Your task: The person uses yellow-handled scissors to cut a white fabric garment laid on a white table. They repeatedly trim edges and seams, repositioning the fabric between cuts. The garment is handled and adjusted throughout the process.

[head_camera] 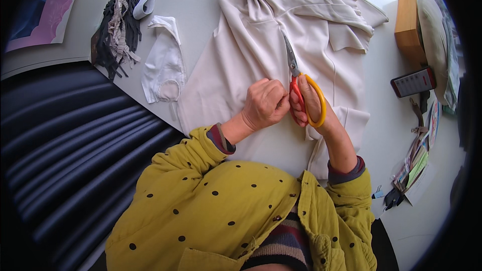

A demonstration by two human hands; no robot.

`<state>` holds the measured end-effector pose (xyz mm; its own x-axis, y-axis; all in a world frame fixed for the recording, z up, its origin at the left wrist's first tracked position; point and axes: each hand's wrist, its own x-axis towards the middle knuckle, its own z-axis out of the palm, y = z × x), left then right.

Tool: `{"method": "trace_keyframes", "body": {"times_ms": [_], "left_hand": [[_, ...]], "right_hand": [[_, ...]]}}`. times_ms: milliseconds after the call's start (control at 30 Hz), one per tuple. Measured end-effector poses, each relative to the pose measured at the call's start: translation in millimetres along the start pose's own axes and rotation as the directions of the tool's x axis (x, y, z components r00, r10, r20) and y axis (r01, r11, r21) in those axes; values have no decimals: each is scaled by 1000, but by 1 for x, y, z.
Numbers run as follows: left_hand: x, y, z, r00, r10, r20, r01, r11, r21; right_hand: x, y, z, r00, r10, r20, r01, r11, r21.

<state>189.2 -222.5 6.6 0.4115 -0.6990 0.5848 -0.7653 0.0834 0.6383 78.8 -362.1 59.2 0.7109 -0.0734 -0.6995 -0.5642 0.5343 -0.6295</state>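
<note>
A pale pinkish-beige garment (pixel 244 49) lies spread with folds on the white table before me. My right hand (pixel 310 99) grips scissors (pixel 292 58) with one red and one yellow handle loop. Their metal blades look closed and point away from me over the cloth. Beside the red loop, my left hand (pixel 265 101) is curled into a fist above the garment, thumb and forefinger pressed together. Whether a thin thread is pinched there cannot be seen.
White fabric (pixel 165 60) and a bundle of dark and beige strips (pixel 122 26) lie left on the table (pixel 199 3). A wooden box (pixel 408 30), a phone (pixel 413 82) and assorted papers and tags (pixel 416 162) are at right. Dark pleated material (pixel 75 131) borders the table's left edge.
</note>
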Motion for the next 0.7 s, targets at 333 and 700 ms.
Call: {"method": "trace_keyframes", "body": {"times_ms": [333,700], "left_hand": [[1,4,0,999,-23,22,23,1000,-6],[1,2,0,1000,-1,0,1,1000,-15]], "right_hand": [[2,-21,1,1000,5,17,-5,1000,8],[12,-21,-8,1000,-5,10,6,991,-132]]}}
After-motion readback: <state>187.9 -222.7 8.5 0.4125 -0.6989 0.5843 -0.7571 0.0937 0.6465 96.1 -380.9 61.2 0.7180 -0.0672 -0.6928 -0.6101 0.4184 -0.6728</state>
